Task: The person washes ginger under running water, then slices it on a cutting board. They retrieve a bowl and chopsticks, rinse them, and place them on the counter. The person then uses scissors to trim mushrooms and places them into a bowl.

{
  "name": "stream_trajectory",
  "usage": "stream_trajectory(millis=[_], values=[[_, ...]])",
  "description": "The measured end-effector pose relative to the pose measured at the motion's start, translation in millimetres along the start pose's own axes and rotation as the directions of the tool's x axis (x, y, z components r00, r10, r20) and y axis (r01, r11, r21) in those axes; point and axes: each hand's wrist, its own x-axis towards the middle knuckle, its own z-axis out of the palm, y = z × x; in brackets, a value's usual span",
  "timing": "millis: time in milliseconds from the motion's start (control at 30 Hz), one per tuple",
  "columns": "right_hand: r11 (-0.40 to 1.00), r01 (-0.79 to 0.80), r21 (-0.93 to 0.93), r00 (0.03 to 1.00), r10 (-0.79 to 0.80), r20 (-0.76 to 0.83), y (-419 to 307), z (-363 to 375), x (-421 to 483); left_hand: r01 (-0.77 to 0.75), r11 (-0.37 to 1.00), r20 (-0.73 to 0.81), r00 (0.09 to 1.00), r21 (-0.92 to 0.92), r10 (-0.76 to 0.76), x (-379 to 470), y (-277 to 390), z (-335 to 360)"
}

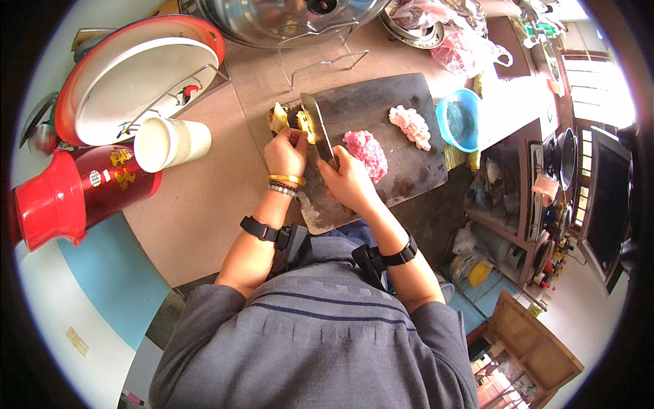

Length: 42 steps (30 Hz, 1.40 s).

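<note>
My right hand (350,176) grips the handle of a kitchen cleaver (318,120), its dark blade pointing away from me over the left part of a dark cutting board (411,181). Close to the blade's left side, the fingers of my left hand (286,156) are bunched on yellow vegetable strips (305,125), perhaps pickled; my fingers partly hide them. A larger pale yellow piece (279,118) lies at the board's left edge. Pink minced meat (367,153) sits in a mound right of the cleaver. Farther right is a heap of pale diced fat or meat (410,125).
A blue plastic bowl (460,120) stands right of the board. On the left are a white cup (173,143), a red thermos flask (87,189) and a red-rimmed enamel tray (143,87). Behind the board stand a wire rack (322,62) and a large metal lid or pan (286,23).
</note>
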Motion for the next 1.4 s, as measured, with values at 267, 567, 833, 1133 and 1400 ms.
stream_trajectory(millis=[267, 567, 833, 1133, 1400], values=[[0.939, 0.192, -0.285, 0.971, -0.223, -0.081, -3.7, 7.2, 0.7, 0.015, 0.999, 0.013, 1.000, -0.045, -0.015, 1.7, -11.6, 5.9], [0.831, 0.224, -0.509, 0.974, -0.196, 0.109, -16.2, 15.5, 17.2, -0.041, 0.999, 0.005, 0.999, -0.034, 0.041, 3.1, -9.8, 9.1], [0.912, 0.175, -0.371, 0.978, -0.206, -0.044, -3.4, 12.7, 19.6, -0.073, 0.993, 0.006, 0.997, 0.088, 0.073, 2.6, -9.1, 5.4], [0.888, 0.197, -0.415, 0.980, -0.195, 0.049, -9.7, 21.2, 25.0, -0.080, 0.995, 0.051, 0.996, 0.053, 0.078, 3.8, -10.8, 3.7], [0.943, 0.146, -0.300, 0.983, -0.173, -0.066, -4.4, 21.5, 16.3, -0.048, 0.999, -0.018, 0.999, 0.000, 0.048, 0.5, -4.8, 0.9]])
